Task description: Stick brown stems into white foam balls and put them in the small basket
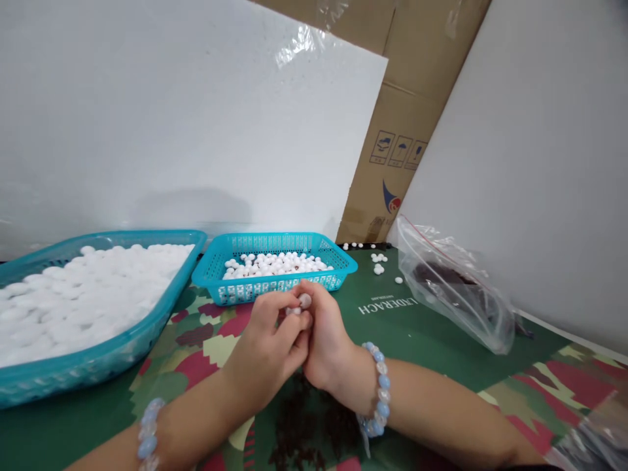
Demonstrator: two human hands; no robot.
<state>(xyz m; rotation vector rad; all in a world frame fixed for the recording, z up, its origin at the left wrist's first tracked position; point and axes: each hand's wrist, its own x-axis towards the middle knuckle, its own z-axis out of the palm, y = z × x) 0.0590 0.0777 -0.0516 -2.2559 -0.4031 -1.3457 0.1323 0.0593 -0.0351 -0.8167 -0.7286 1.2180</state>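
My left hand [267, 347] and my right hand [328, 337] meet in front of the small basket, fingers curled together. Between the fingertips is a small white ball [305, 301], with at least one more white ball [294, 311] just below it, partly hidden. My right hand is cupped around the balls, while the left fingers are pinched against them. Dark brown bits [304, 425] lie on the mat beneath my wrists. Straight behind my hands, the small blue basket [230, 288] holds many white balls [275, 263].
At left stands a larger blue basket [147, 327] heaped with white pieces. On the right, a clear zip bag [456, 288] contains something dark brown. Loose white balls [377, 261] lie near the back. White boards and cardboard [387, 111] stand behind the green patterned mat [392, 333].
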